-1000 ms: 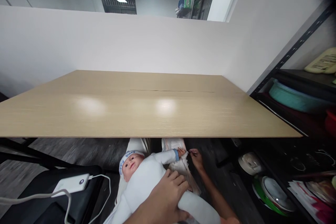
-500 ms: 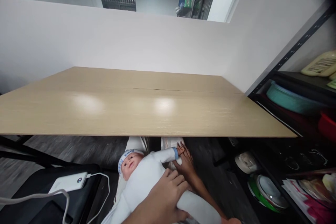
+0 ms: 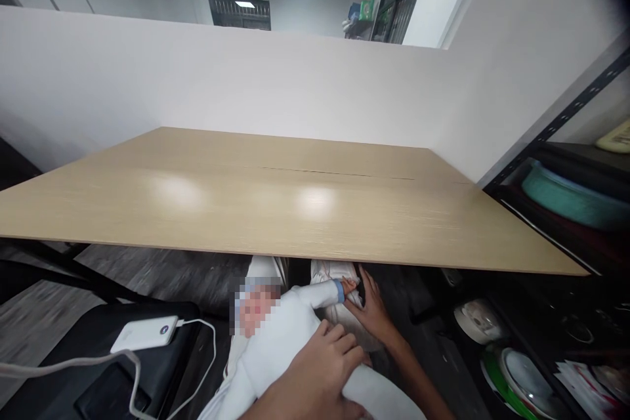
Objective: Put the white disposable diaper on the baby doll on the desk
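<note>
A baby doll [image 3: 290, 331] in a white outfit with blue cuffs lies on its back across my lap, below the table edge. Its head is on the left and blurred out; one arm stretches to the right. My left hand [image 3: 329, 357] lies over the doll's waist, fingers bent round its body and thumb lower down by its leg. Beside the doll's outstretched hand is my right hand [image 3: 371, 312], its thumb and fingers apart; it is close to the small hand but does not grip it. The doll's lower legs run out of view at the bottom.
A wooden table [image 3: 275, 210] spans the view above my lap. On the left, a white power bank [image 3: 145, 333] with a cable and a dark phone [image 3: 111, 394] lie on a black chair [image 3: 63, 354]. Shelves on the right hold a teal basin [image 3: 575, 197] and a lidded pot [image 3: 526, 374].
The whole view has shifted slightly, moving things rightward. My right hand has drawn a little away from the doll's hand, with its fingers spread wider. My left hand stays on the doll.
</note>
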